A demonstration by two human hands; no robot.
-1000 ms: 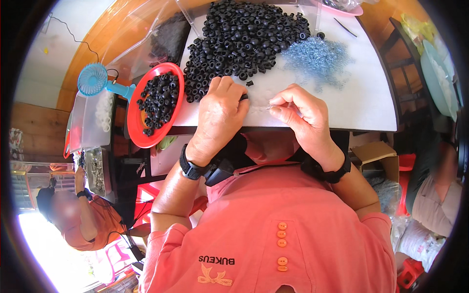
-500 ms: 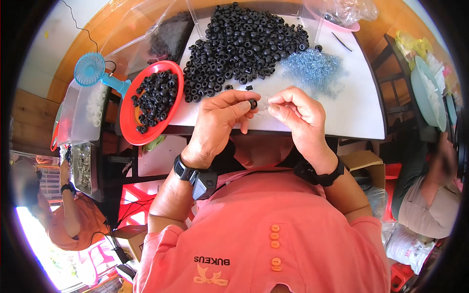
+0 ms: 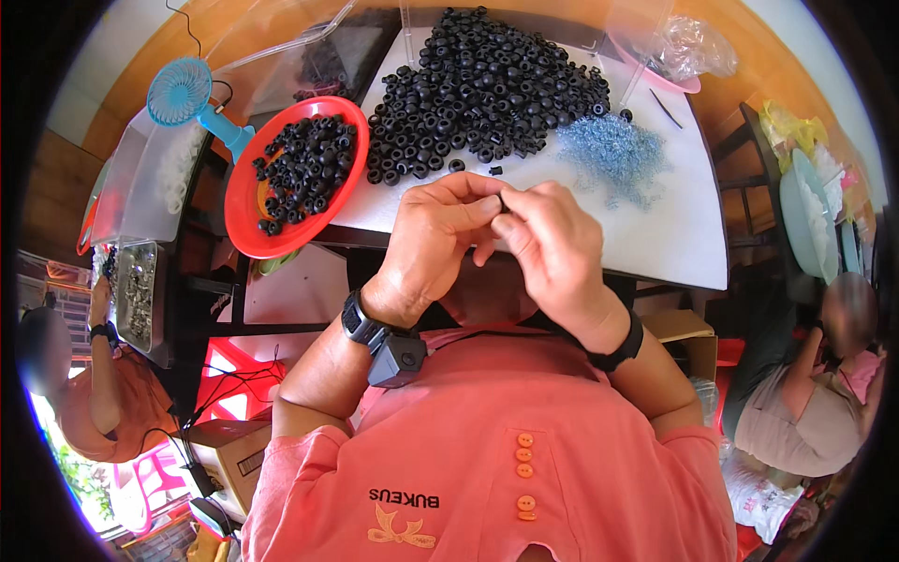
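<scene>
In front of my chest, just past the table's near edge, my two hands meet at the fingertips. Thumb and fingers of my left hand (image 3: 431,234) are closed on a small hollow black rubber-like part (image 3: 507,195), mostly covered by the fingers. My right hand (image 3: 562,253) pinches against that part; what lies between its fingertips is hidden. A large heap of similar black parts (image 3: 496,89) spreads over the white tabletop (image 3: 688,225). To its right lies a pile of tiny clear bluish pieces (image 3: 613,155). One loose black part (image 3: 495,170) sits just beyond my hands.
A red plastic dish (image 3: 242,211) of black parts tilts at the table's left edge, beside a blue fan (image 3: 181,92). A pink tray with a clear bag (image 3: 698,49) stands far right. Other people (image 3: 112,407) sit left and right. A cardboard box (image 3: 682,328) is below the table.
My right hand has moved left and closed in on the black part in my left hand. The small clear piece at its fingertips is now out of sight. The whole view has shifted slightly.
</scene>
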